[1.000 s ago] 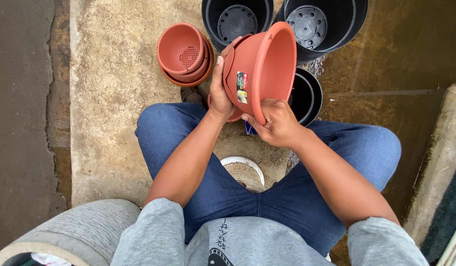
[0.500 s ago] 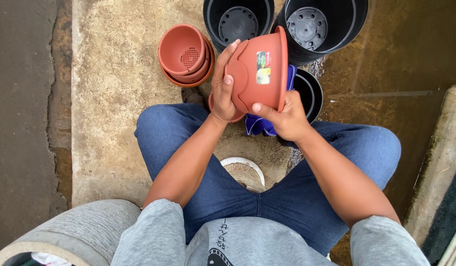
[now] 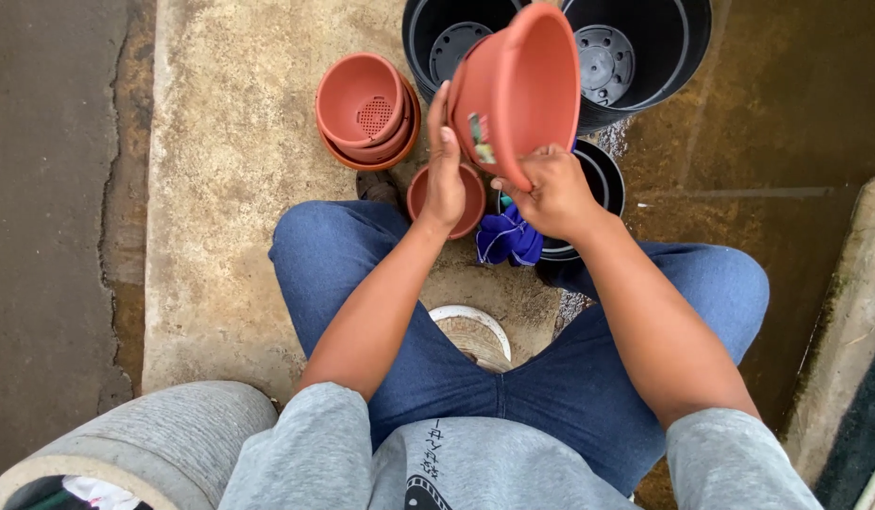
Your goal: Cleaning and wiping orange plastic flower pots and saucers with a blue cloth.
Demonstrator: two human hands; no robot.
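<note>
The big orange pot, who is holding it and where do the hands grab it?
Both hands hold the terracotta-coloured plastic pot, tilted on its side. The left hand presses its base; the right hand grips the lower rim.

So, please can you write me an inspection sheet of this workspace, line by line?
Surface: concrete slab, stained, wet and dark at the right.
Job's things: terracotta plastic pot, tilted, held up in both hands.
Clutter: stack of terracotta pots; small terracotta saucer; two big black pots; small black pot; blue cloth.
Grippers: left hand on the pot's side; right hand grips its rim.
Cables: nothing seen.
Surroundings: grey pipe at lower left.
</note>
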